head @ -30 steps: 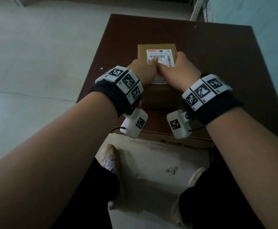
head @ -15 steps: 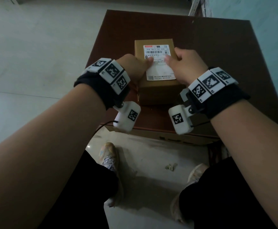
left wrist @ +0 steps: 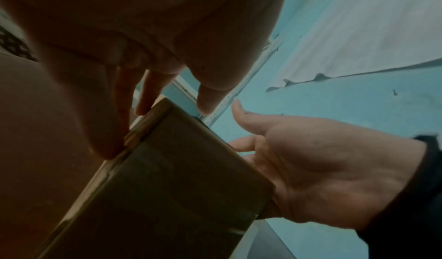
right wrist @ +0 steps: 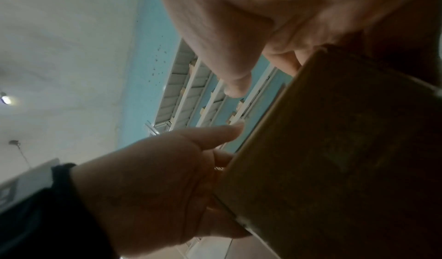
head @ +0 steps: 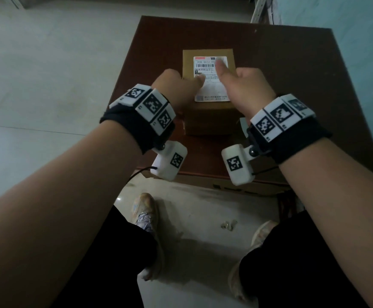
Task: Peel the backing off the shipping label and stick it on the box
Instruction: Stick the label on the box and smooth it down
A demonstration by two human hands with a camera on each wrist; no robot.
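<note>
A small brown cardboard box [head: 207, 121] stands on the dark brown table [head: 292, 74]. The white shipping label [head: 212, 90] lies flat on its top. My left hand [head: 174, 85] flanks the box's left side, its straight fingers [left wrist: 143, 96] lying along that side and its thumb tip resting on the label's left edge. My right hand [head: 247, 85] flanks the right side, with its fingers behind the box wall. Its thumb is blurred over the label's far part and seems lifted in the left wrist view. The box [left wrist: 167, 178] fills the wrist views, and the left hand [right wrist: 155, 168] shows beside the box [right wrist: 334, 159].
The table's near edge runs just behind my wrists. A cardboard carton [head: 236, 188] sits under it. My feet and bare floor lie below. Metal shelving [head: 261, 10] and a blue wall stand at the far right.
Both hands have drawn apart from the label's middle to the box's sides. The right thumb has slid toward the label's far end. More of the label is now uncovered.
</note>
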